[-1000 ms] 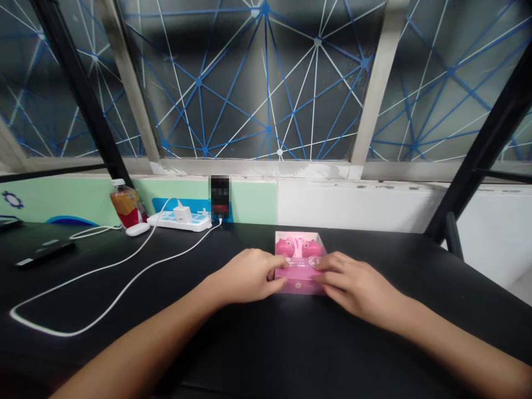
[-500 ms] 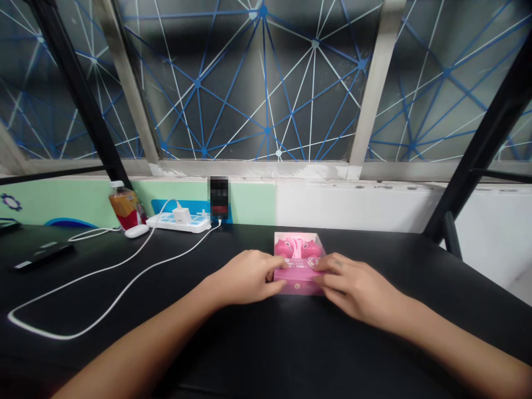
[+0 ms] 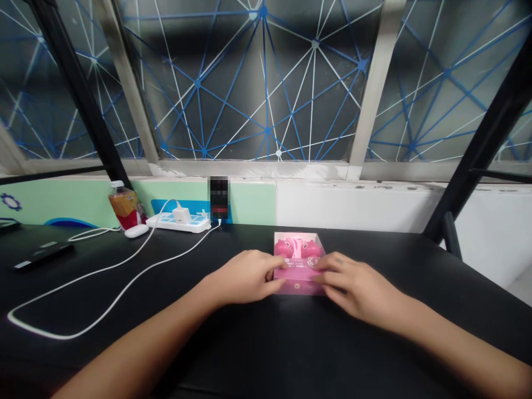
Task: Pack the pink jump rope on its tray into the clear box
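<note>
A pink box [image 3: 298,281] with a clear top stands on the black table, showing a pink pair of rounded objects inside, possibly headphones. My left hand [image 3: 245,277] presses its fingers against the box's left side and front. My right hand [image 3: 353,285] holds the opposite side, its fingertips on the front face. The two hands hide the lower corners of the box.
A white cable [image 3: 95,288] loops across the black table [image 3: 266,354] to a white power strip [image 3: 178,223] with a charger. Behind stand a juice bottle [image 3: 124,205] and an upright phone [image 3: 219,198]. A white mouse [image 3: 136,231] and a black remote [image 3: 44,255] lie left.
The view has shifted very slightly. Both hands stay on the box, and the box has not visibly moved.
</note>
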A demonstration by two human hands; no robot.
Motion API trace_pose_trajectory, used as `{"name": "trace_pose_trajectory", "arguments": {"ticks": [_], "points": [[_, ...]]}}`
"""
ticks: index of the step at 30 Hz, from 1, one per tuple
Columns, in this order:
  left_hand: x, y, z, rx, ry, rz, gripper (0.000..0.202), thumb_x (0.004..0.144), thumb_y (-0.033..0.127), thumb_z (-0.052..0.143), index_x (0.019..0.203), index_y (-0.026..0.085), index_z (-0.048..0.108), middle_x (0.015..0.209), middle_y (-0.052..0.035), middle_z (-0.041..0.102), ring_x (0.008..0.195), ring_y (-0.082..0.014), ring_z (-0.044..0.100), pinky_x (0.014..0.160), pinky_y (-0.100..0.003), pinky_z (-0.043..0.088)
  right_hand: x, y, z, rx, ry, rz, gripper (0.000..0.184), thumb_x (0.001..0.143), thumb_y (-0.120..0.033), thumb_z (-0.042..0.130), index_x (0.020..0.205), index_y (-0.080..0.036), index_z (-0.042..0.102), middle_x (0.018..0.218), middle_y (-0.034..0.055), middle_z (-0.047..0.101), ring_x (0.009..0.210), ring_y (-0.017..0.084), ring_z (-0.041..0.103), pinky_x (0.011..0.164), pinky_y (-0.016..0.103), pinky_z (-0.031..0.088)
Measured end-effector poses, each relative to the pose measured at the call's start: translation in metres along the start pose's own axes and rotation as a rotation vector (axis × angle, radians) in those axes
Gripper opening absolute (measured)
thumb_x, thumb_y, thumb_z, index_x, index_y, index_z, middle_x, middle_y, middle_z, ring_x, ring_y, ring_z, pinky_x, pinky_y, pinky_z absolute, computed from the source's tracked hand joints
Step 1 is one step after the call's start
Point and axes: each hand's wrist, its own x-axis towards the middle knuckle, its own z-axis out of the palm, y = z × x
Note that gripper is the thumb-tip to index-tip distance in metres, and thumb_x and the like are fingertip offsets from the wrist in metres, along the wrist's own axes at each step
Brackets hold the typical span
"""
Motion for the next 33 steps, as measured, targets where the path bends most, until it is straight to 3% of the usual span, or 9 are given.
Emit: {"name": "trace_pose_trajectory", "arguments": {"ticks": [12,21,25,30,33], "points": [[0.0011,-0.0018,-0.0019,0.014,-0.019,-0.009,0.020,0.088,0.027,0.057,0.107,0.024,0.065,0.083,0.0003,0.071,0.071,-0.0172,0.064,0.063,-0.026,0.040,0.0018,0.0010,-0.0043,0.116,-0.033,0.078,0.017,0.091,-0.018,0.052,0.103,-0.024,0.062,0.104,0.0053,0.067,0.101,0.021,0.061,0.087,0.038,0.053],[0.0000,-0.0056,0.0013,0.056,0.038,-0.017,0.025,0.091,0.029,0.056,0.113,0.025,0.066,0.088,-0.0030,0.068,0.079,-0.0192,0.064,0.072,-0.029,0.045,0.0018,0.0011,-0.0024,0.121,-0.028,0.051,0.026,0.093,-0.017,0.050,0.115,-0.025,0.061,0.112,0.0059,0.066,0.110,0.023,0.058,0.095,0.043,0.051],[-0.0013,-0.0076,0.0026,0.071,0.065,-0.029,0.027,0.091,0.030,0.057,0.116,0.025,0.066,0.098,-0.0053,0.064,0.092,-0.0216,0.062,0.083,-0.033,0.047,0.0007,0.0059,0.0025,0.091,-0.021,0.049,0.028,0.094,-0.017,0.048,0.117,-0.026,0.062,0.119,0.0063,0.065,0.115,0.023,0.057,0.097,0.043,0.051],[-0.0022,-0.0073,0.0012,0.050,0.073,-0.027,0.027,0.090,0.030,0.059,0.115,0.025,0.066,0.127,-0.0083,0.054,0.114,-0.0249,0.056,0.097,-0.038,0.046,-0.0001,0.0076,0.0035,0.085,-0.016,0.066,0.028,0.095,-0.019,0.049,0.117,-0.026,0.064,0.120,0.0064,0.064,0.115,0.023,0.058,0.096,0.043,0.052],[-0.0010,-0.0078,0.0027,0.039,0.073,0.009,0.028,0.091,0.027,0.058,0.117,0.023,0.064,0.131,-0.0079,0.056,0.120,-0.0247,0.053,0.102,-0.039,0.042,-0.0007,0.0076,0.0035,0.082,-0.025,0.066,0.028,0.095,-0.019,0.049,0.118,-0.026,0.063,0.121,0.0062,0.063,0.116,0.022,0.057,0.097,0.043,0.051]]}}
